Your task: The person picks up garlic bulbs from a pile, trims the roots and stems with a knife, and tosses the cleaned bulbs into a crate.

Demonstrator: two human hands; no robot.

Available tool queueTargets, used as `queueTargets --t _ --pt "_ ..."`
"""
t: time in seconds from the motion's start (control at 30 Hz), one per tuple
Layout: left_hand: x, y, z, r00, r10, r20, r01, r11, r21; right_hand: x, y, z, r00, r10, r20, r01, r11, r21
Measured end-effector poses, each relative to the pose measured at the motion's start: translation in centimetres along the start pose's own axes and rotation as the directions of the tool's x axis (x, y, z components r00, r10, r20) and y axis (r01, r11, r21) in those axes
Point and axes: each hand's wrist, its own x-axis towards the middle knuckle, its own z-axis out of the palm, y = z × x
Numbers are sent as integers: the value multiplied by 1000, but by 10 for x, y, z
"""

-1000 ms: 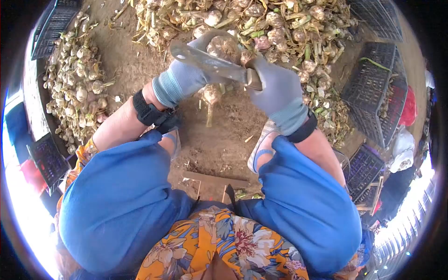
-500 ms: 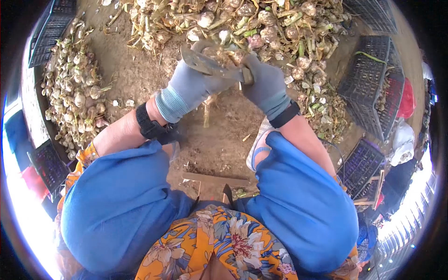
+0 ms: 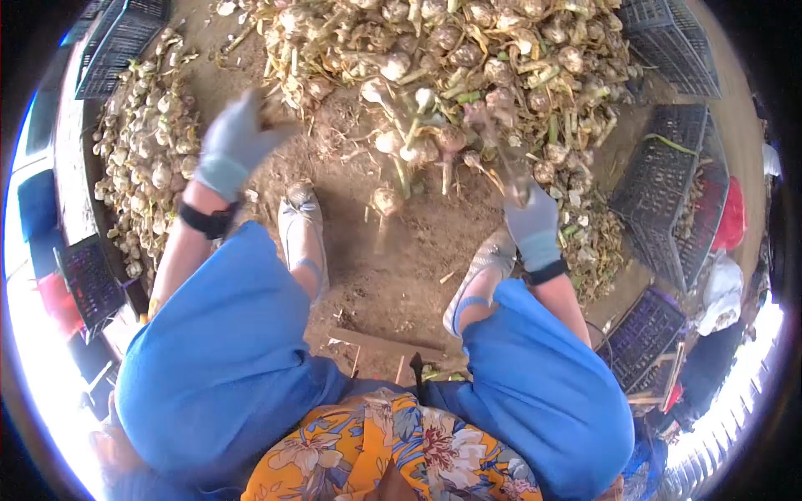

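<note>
My left hand (image 3: 238,142), in a grey glove, is out to the left beside the heap of trimmed garlic bulbs (image 3: 159,171). It is smeared by motion, with a brownish blur between thumb and fingers; I cannot tell whether it holds that. Above my right foot, my gloved right hand (image 3: 532,219) is closed around a knife (image 3: 505,159). The blade points up and away, blurred over the edge of the large garlic heap (image 3: 443,50). Between the hands, several garlic bulbs with stalks lie on the soil, among them a single bulb (image 3: 386,200) nearest to me.
Black plastic crates (image 3: 660,184) stand on the right, with another crate (image 3: 121,46) at the far left. Garlic trimmings (image 3: 589,250) lie beside my right hand. A wooden strip (image 3: 384,342) is on the ground between my knees.
My hands, together in front of me before, have moved apart. The left swung left toward the smaller heap; the right drew back to the right with the knife, its blade now pointing away.
</note>
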Motion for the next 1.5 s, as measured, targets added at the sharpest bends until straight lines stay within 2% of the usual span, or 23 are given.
queueTargets --t 0.03,0.07,0.13,0.2,0.23,0.3,0.37,0.43,0.53,0.6,0.67,0.7,0.77,0.9,1.03,1.1,1.13,1.17,1.2,1.27,1.33,1.43,1.5 --pt "7 -15 -12 995 -85 -50 97 911 400 2 0 -2 1000 -10 -9 10 1000 14" --pt "13 -16 -15 994 -88 -58 104 907 408 1 5 -4 999 37 37 -38 999 31" --pt "23 -3 -17 972 195 -129 -108 863 493 3 -3 -8 988 112 104 -113 994 9" --pt "51 38 19 843 463 -273 -422 885 199 8 -11 3 991 74 113 -75 997 -1" --pt "82 52 47 688 662 -297 -627 749 214 10 -12 8 992 42 117 -41 999 -12" --pt "88 123 41 833 542 108 -545 774 322 7 -12 13 998 -22 54 22 1000 7" --pt "120 136 81 887 426 179 -450 709 542 7 -22 3 983 -73 171 65 997 51" --pt "128 141 78 926 285 246 -368 826 427 2 -19 2 970 23 241 -25 1000 1" --pt "115 120 72 947 270 174 -316 882 350 -5 -11 6 995 -42 85 36 997 72" --pt "109 103 76 949 253 187 -295 922 251 -3 -13 3 963 103 251 -117 992 40" --pt "113 71 88 946 278 167 -274 961 -51 -1 -17 0 958 96 269 -122 989 81" --pt "109 58 85 946 278 168 -274 961 -42 1 -19 -2 956 93 279 -129 985 114" --pt "86 40 79 951 307 39 -248 833 -495 5 -31 -7 966 39 254 -77 987 141" --pt "40 52 63 891 452 33 -270 588 -763 20 -68 -17 967 -201 159 174 970 171" --pt "19 69 63 766 603 223 282 -4 -959 29 -112 -23 925 -333 184 329 943 48" --pt "17 74 55 651 749 -124 -497 297 -816 31 -119 -23 903 -387 188 397 918 -15" --pt "11 79 51 621 759 -195 -611 313 -728 32 -121 -23 886 -420 198 433 901 -22" --pt "3 85 44 621 760 -192 -607 310 -732 32 -121 -22 868 -451 210 466 884 -30" --pt "-6 91 37 727 686 -31 -331 310 -891 31 -120 -20 869 -446 216 462 886 -30" --pt "-15 94 35 774 614 155 -25 273 -962 33 -117 -13 867 -466 176 476 879 -17" --pt "-20 95 44 831 546 106 -230 510 -829 36 -110 -4 872 -462 161 469 883 -7" --pt "-20 86 70 830 551 -82 -341 386 -857 37 -101 7 873 -472 125 474 880 15" --pt "-20 81 81 797 590 -129 -472 475 -742 38 -96 14 867 -486 104 487 873 22"
